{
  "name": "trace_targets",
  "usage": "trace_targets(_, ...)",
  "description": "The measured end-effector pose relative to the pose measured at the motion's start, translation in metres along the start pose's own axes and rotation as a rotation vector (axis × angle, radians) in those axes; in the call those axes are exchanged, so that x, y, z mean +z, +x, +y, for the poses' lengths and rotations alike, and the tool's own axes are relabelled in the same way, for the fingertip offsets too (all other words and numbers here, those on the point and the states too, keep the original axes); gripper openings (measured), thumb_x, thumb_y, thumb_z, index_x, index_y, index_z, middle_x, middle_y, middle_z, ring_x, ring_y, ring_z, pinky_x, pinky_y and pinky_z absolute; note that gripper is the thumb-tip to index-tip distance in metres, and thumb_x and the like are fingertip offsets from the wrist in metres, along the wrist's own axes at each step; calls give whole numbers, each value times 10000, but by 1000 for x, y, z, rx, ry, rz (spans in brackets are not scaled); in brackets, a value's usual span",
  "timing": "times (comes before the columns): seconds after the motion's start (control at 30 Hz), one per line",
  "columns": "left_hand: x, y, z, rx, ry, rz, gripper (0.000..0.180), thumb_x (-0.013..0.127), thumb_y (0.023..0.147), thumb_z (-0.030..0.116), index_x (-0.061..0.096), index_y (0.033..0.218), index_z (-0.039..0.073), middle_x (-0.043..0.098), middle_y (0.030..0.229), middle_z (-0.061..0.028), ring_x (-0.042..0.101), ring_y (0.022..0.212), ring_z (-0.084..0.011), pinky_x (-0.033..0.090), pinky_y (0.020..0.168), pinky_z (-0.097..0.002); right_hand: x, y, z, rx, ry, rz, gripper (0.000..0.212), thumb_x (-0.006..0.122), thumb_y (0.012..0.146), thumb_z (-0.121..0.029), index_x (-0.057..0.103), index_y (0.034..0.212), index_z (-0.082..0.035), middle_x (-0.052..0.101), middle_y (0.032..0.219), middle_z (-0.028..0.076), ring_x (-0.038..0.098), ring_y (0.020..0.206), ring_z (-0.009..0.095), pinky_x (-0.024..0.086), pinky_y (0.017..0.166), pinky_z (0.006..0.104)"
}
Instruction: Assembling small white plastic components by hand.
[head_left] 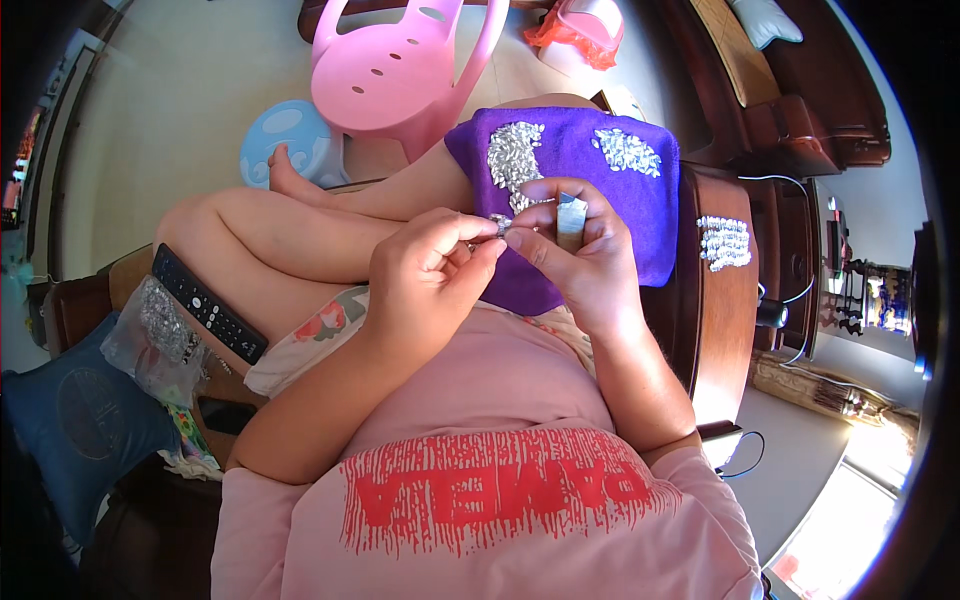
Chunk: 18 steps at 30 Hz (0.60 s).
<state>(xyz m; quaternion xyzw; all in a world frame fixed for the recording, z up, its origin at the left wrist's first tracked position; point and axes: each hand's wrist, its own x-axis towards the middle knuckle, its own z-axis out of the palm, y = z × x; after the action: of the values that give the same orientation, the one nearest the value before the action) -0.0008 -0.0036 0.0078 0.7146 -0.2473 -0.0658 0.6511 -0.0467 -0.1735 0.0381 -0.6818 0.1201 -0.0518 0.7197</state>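
Note:
In front of my chest, my left hand [425,275] is closed, its thumb and forefinger pinching a small silvery beaded piece [501,225]. My right hand [590,260] meets it from the other side, thumb and forefinger also closed at the piece. A silver-and-tan strip [571,221] sits against the right hand's fingers; whether it is wrapped on or held I cannot tell. Beneath and beyond the hands, a purple cloth [650,220] lies over my lap. It carries a larger heap of silvery leaf-shaped beads [512,155] and a smaller bead heap [628,152].
Several beaded strands [724,243] lie on the wooden armrest [715,350] at right. At left are a black remote control [208,305], a clear bag of beads [160,330], a dark phone [227,415] and a blue cushion [85,410]. Beyond stand a pink chair [385,75] and blue stool [290,135].

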Motion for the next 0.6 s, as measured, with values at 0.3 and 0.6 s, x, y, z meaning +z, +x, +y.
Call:
trace_targets(0.3,-3,2,10,-298,-284,-10,121,647,949,14,668,1063,-21,694,835,-42,628,661,-53,490,536,-192,5,-9,-3,-115,-177,-11,296,676,909,44,554,1170,-24,657,911,18,559,765,42,468,662,200)
trace_targets(0.6,-6,7,18,-500,-493,67,73,667,934,36,669,992,-8,638,704,6,548,597,-26,418,508,-189,1,-15,-9,11,-89,-113,84,600,992,-35,610,1075,-18,628,912,14,555,780,58,468,675,230)
